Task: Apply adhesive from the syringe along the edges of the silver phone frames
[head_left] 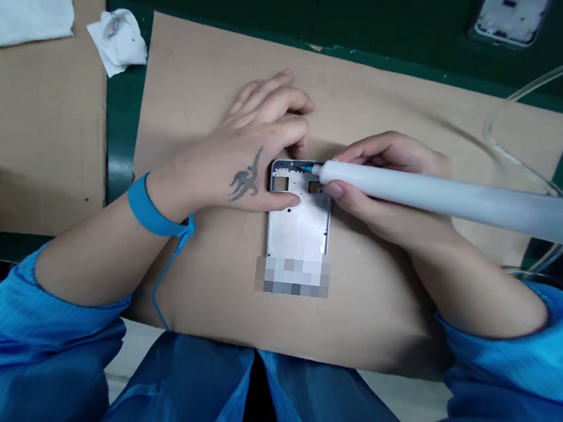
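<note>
Two hands sit at the top end of the phone midframe (298, 223), long axis toward the body. Left hand (250, 151) fingers clamp it; right hand (389, 189) fingers grip a dispensing syringe (454, 199), tip at its edge.

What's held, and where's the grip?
Right hand grips a dispensing syringe's barrel near the blue tip; left hand holds a metal phone frame's top end.

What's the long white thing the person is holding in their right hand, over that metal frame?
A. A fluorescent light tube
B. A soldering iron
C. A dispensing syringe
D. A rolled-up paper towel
C: the right hand grips a white dispensing syringe, whose narrow blue tip meets the top edge of the metal phone frame.
</note>
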Demonstrator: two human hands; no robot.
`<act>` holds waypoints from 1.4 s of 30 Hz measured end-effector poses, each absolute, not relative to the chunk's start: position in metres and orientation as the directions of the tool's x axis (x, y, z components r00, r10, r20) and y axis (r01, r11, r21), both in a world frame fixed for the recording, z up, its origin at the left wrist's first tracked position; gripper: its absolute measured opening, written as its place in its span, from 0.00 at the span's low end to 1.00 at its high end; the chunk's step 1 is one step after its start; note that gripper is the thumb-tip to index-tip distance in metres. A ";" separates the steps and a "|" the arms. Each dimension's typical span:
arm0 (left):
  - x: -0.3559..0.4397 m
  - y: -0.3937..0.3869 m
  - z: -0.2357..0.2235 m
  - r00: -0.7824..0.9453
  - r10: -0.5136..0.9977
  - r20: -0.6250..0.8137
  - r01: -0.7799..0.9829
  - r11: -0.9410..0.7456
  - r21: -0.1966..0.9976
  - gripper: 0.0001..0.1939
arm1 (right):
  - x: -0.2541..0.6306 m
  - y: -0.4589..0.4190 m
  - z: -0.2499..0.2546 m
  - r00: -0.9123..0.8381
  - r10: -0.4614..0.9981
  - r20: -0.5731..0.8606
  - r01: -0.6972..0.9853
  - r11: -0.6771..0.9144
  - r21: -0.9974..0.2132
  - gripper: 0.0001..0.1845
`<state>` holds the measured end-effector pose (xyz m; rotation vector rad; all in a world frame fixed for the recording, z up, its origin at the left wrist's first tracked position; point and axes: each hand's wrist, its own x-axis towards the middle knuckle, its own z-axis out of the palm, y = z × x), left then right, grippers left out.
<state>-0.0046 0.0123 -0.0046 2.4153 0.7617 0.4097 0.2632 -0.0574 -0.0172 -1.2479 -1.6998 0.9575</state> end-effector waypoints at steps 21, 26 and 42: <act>-0.004 0.014 -0.007 0.772 0.626 0.112 0.398 -0.612 0.683 0.21 | 0.260 -0.056 -0.017 -0.151 0.975 0.162 0.376 0.208 -0.903 0.24; -0.005 0.015 -0.009 0.771 0.627 0.109 0.402 -0.612 0.681 0.21 | 0.261 -0.055 -0.018 -0.175 0.974 0.144 0.349 0.198 -0.916 0.25; -0.005 0.014 -0.008 0.785 0.612 0.095 0.416 -0.636 0.650 0.22 | 0.261 -0.055 -0.019 -0.162 0.968 0.192 0.366 0.239 -0.899 0.21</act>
